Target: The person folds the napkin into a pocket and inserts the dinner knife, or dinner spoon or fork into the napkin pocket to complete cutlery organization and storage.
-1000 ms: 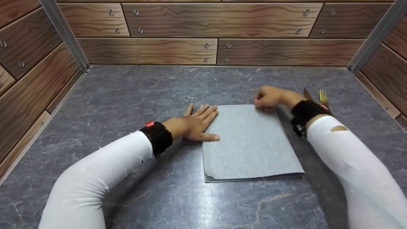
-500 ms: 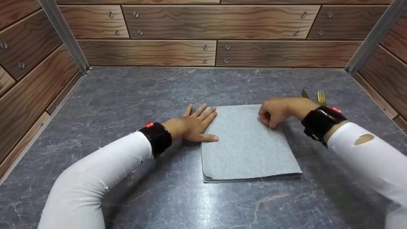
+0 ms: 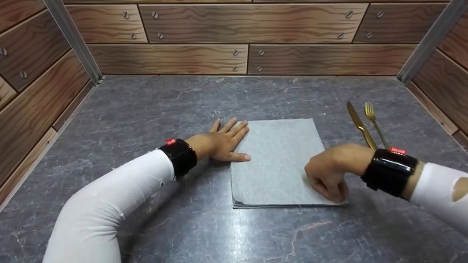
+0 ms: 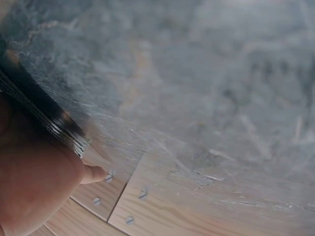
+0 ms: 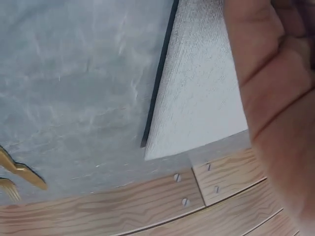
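A light grey folded cloth [image 3: 278,160] lies flat, its stacked layers showing along the near edge in the head view. My left hand [image 3: 225,144] rests with fingers spread over its left edge. The left wrist view shows the side of this hand [image 4: 39,182] beside the layered edge of the cloth [image 4: 59,130]. My right hand [image 3: 327,173] is curled, its fingers pressed down at the near right corner. In the right wrist view, the curled right hand [image 5: 275,83] covers part of the cloth [image 5: 202,93], while its far corner stays visible.
A gold knife [image 3: 360,124] and a gold fork [image 3: 374,122] lie to the right of the cloth, their handle ends partly behind the right wrist strap [image 3: 393,173]. Wood-patterned walls [image 3: 175,58] border the grey marbled table [image 3: 164,98] at the back and sides.
My right hand has slid from the cloth's far right corner along the right edge to the near right corner, uncovering more of the knife and fork. The left hand stays in place.
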